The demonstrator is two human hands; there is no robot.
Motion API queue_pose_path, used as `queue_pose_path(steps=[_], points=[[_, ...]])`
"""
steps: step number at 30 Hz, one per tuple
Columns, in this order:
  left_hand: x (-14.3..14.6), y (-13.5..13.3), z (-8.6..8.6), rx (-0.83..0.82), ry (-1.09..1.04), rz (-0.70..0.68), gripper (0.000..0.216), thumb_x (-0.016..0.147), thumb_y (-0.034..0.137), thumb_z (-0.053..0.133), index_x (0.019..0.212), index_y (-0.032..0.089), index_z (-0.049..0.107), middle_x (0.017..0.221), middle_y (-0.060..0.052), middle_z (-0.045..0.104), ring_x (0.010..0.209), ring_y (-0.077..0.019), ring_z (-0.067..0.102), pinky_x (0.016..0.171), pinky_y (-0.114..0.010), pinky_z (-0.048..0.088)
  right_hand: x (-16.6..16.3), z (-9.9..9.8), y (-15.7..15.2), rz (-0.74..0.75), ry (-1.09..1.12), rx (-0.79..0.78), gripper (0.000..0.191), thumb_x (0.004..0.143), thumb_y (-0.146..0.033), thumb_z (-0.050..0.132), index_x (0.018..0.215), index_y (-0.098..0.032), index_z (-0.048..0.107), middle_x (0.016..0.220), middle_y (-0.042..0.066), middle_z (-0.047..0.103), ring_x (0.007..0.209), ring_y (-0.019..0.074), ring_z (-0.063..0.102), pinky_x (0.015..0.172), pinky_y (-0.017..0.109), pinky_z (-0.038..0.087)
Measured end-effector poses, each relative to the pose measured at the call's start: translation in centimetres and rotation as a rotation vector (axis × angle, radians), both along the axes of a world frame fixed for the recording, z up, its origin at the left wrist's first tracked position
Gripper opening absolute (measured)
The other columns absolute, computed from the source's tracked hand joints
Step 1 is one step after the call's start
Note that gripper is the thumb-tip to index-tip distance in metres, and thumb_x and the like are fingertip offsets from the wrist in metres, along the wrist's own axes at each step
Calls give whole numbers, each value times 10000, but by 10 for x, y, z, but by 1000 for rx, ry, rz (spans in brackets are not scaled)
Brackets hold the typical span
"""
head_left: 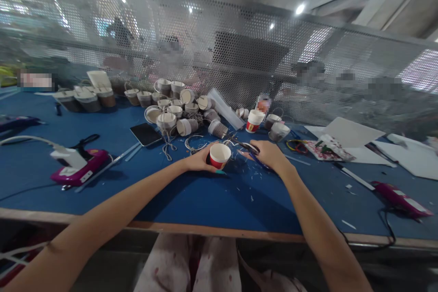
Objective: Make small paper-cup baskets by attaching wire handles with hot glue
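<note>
Cradling the red-and-white cup [218,162] mouth up, your left hand [201,160] curls around its side, thumb in front, seemingly to steady it without covering the rim. Your right hand [268,153] grips scissors [252,148] beside it, blades angled away, likely keeping points off the cup. Stacked cups [253,124] stand beyond that hand, probably for easy reach; corded cups [167,123] crowd beyond your left, perhaps set aside from your working spot.
</note>
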State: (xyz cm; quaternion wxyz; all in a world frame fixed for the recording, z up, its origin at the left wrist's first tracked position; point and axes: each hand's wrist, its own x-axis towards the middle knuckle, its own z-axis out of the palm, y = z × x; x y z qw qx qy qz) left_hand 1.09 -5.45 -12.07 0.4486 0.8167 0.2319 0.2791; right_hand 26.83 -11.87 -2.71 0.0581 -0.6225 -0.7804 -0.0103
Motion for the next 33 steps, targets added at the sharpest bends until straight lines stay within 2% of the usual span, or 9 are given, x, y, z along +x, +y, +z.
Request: queue_pose_path(steps=[2, 4, 14, 24, 29, 33], points=[[1, -1, 0, 40, 1, 54, 1057, 517, 348, 800, 1398, 155, 249, 1415, -173, 351, 1322, -332, 298, 1102, -482, 182, -1, 0, 0, 9, -40, 16, 502, 764, -682, 425, 853, -223, 605, 770, 54, 643, 695, 187, 573, 543, 233, 281], [1, -1, 0, 61, -4, 70, 1017, 534, 355, 793, 1387, 157, 275, 1397, -169, 378, 1309, -327, 320, 1095, -483, 198, -2, -2, 1, 11, -81, 17, 511, 755, -693, 427, 860, -224, 601, 790, 61, 640, 716, 194, 574, 544, 235, 279], [1, 3, 1, -53, -68, -107, 862, 630, 309, 747, 1359, 153, 314, 1362, -165, 442, 1255, -297, 414, 1043, -450, 307, -5, -5, 1, 5, -119, -40, 459, 748, -644, 503, 934, -243, 625, 876, 71, 664, 830, 223, 596, 584, 241, 304], [1, 2, 2, -106, -65, -105, 785, 633, 293, 745, 1313, 171, 373, 1312, -137, 490, 1220, -287, 447, 1020, -450, 342, -6, -10, 4, 31, -138, -28, 454, 777, -644, 450, 903, -252, 641, 887, 68, 685, 801, 233, 615, 567, 251, 296], [-1, 4, 0, -76, -48, -89, 840, 615, 314, 749, 1336, 172, 344, 1363, -147, 438, 1254, -302, 407, 1039, -458, 317, -3, -12, 7, 65, -92, -25, 429, 796, -603, 457, 908, -233, 644, 851, 72, 686, 782, 225, 617, 586, 244, 313], [0, 1, 2, -3, -1, -36, 978, 564, 345, 778, 1383, 164, 275, 1403, -159, 378, 1295, -312, 351, 1079, -466, 251, -1, -9, 6, 22, 5, -6, 407, 815, -572, 451, 861, -204, 619, 790, 72, 674, 726, 200, 609, 570, 234, 313]])
